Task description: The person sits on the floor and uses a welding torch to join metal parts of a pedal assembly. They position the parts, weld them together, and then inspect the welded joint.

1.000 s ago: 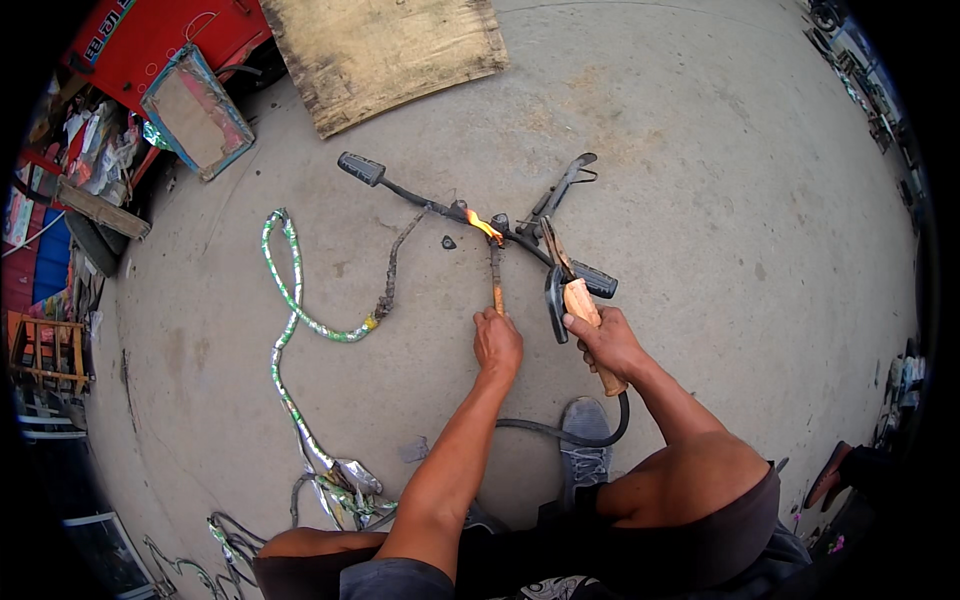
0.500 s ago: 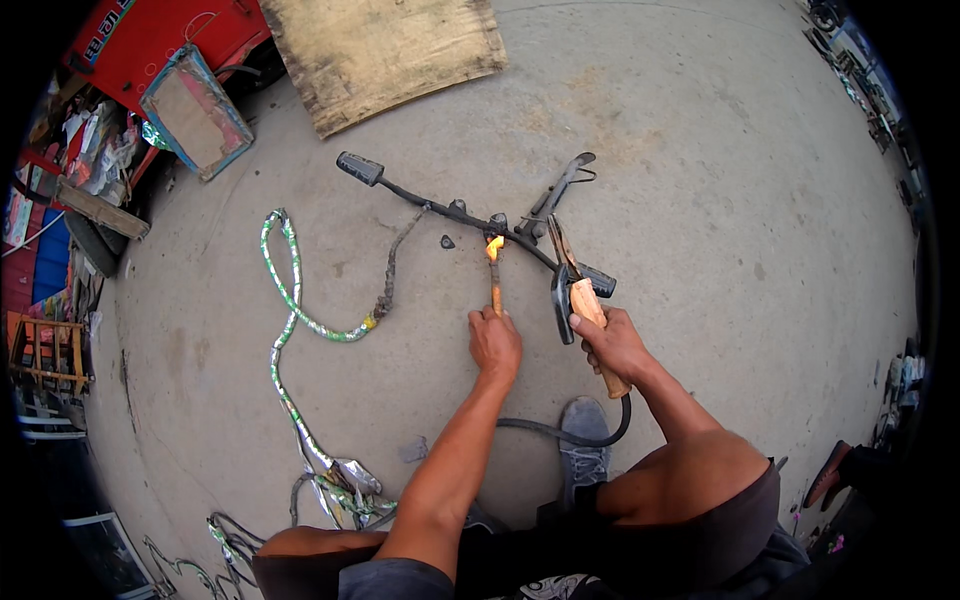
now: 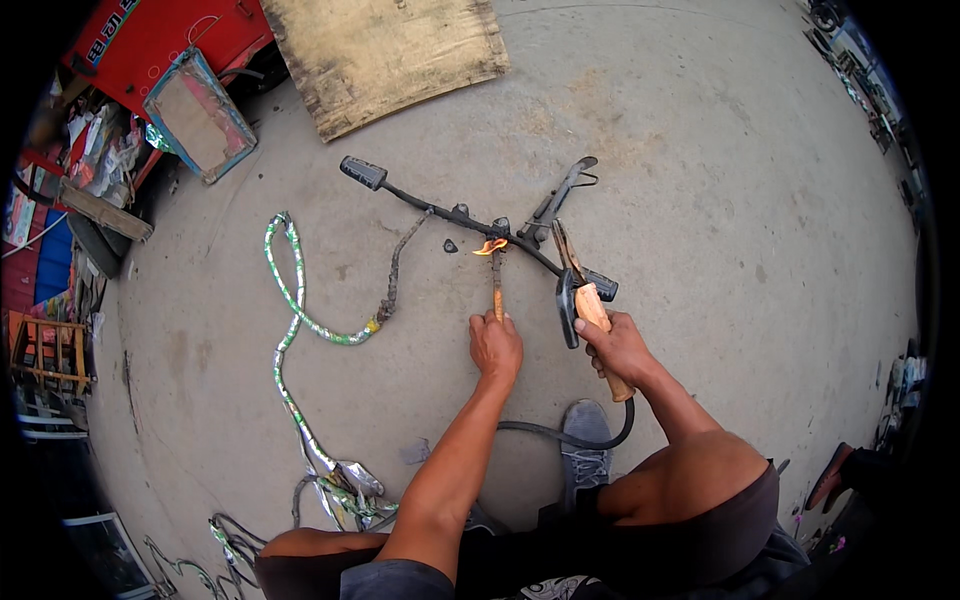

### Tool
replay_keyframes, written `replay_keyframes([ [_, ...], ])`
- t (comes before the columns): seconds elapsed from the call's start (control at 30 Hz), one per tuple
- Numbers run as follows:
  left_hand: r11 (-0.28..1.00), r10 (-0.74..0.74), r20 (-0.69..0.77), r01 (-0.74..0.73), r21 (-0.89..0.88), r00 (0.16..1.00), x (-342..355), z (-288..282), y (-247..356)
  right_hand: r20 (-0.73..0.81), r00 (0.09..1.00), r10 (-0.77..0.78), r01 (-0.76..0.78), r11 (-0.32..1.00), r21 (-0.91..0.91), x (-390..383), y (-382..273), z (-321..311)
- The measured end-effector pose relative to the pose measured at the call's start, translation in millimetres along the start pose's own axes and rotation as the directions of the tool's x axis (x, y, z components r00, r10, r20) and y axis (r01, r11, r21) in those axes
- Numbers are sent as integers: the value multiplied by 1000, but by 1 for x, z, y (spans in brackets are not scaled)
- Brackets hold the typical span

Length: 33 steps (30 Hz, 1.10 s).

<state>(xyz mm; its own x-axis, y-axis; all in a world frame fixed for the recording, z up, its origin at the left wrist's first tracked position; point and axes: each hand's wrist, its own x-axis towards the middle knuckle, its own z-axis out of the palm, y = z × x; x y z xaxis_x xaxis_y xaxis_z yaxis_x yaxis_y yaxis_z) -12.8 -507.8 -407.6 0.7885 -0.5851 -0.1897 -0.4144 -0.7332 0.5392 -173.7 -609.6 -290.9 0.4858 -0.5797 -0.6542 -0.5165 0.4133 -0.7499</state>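
Note:
My left hand (image 3: pixel 496 345) is closed around the orange-brown handle of a thin tool (image 3: pixel 498 300). The tool's dark shaft reaches up to a black footpeg bar (image 3: pixel 410 198) on the ground. A small yellow-orange flame (image 3: pixel 490 246) burns where shaft and bar meet; whether the tip touches is unclear. In my right hand (image 3: pixel 620 350) is a welding electrode holder (image 3: pixel 594 308) with a wooden grip and black lever. Its jaws point up beside the bar's right rubber end (image 3: pixel 602 284). A kickstand (image 3: pixel 560 198) extends from the bar. The ground clamp cable (image 3: pixel 395 270) touches the bar's left half.
A foil-wrapped green and silver cable (image 3: pixel 300 290) loops on the concrete at left. From the holder, a black cable (image 3: pixel 550 430) curves past my shoe (image 3: pixel 586 450). A wooden board (image 3: pixel 400 60), a framed panel (image 3: pixel 200 115) and a red vehicle (image 3: pixel 160 50) are beyond.
The flame at the bar has spread sideways to the left and flattened. Both hands keep their grips and stay almost in place.

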Motion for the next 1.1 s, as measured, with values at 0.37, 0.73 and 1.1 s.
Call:
replay_keyframes([
  [0.37,1000,-6,51,8,-28,999,-8,-7,-8,4,1000,-6,6,1000,7,-5,-2,-2],
  [0.73,998,25,176,-14,-60,984,-22,-20,-6,-67,998,3,2,997,75,-26,10,-18],
  [1.1,999,52,315,-49,-18,948,-29,-34,5,-275,957,-94,172,946,275,-48,42,-45],
])
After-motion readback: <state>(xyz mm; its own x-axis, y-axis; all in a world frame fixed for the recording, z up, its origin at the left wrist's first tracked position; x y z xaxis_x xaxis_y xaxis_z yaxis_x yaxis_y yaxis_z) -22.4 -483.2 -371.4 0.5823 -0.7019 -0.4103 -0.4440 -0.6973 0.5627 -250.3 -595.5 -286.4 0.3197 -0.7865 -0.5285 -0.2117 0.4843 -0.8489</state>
